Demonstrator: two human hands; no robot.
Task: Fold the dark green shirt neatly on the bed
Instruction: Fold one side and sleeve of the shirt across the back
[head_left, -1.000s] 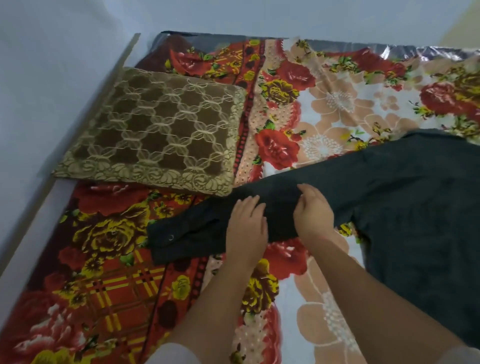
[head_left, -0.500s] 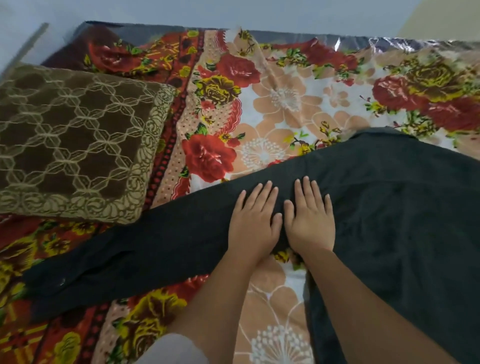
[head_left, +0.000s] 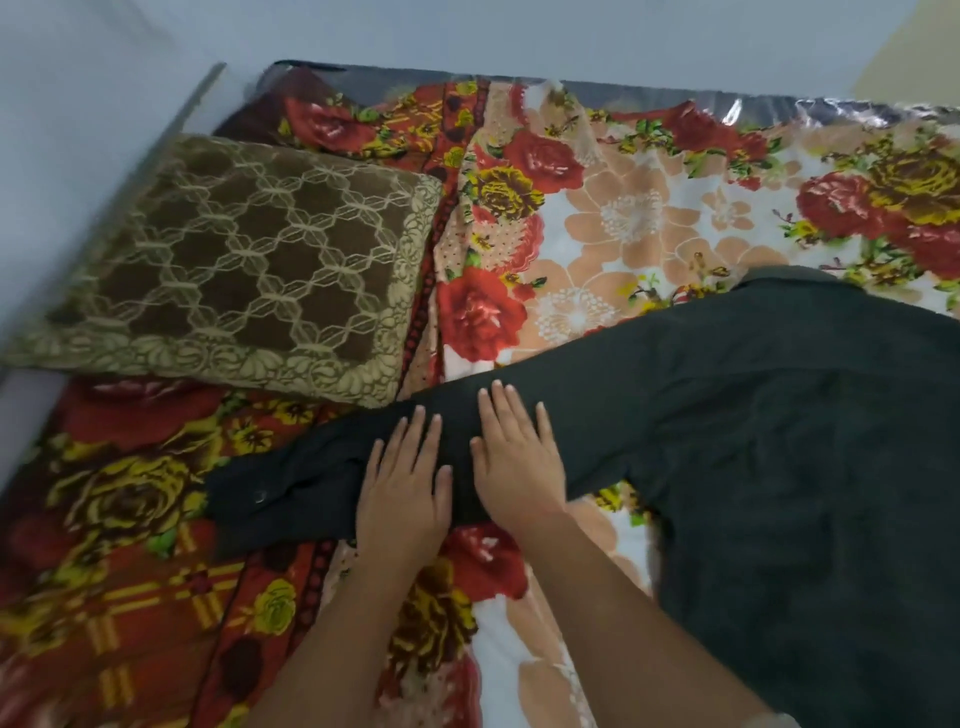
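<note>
The dark green shirt (head_left: 789, 447) lies spread flat on the floral bed cover (head_left: 649, 234), its body at the right and one long sleeve stretched out to the left, ending in a buttoned cuff (head_left: 260, 493). My left hand (head_left: 402, 493) and my right hand (head_left: 514, 457) rest side by side, palms down and fingers spread, on the middle of that sleeve. Neither hand grips the cloth. The shirt's right and lower parts run out of view.
A brown and gold patterned pillow (head_left: 244, 275) lies at the upper left, just beyond the sleeve. A pale wall (head_left: 78, 130) borders the bed on the left and at the back.
Both hands have slid left along the sleeve, away from the shoulder and toward the cuff, staying flat on the cloth. The view has swung with them.
</note>
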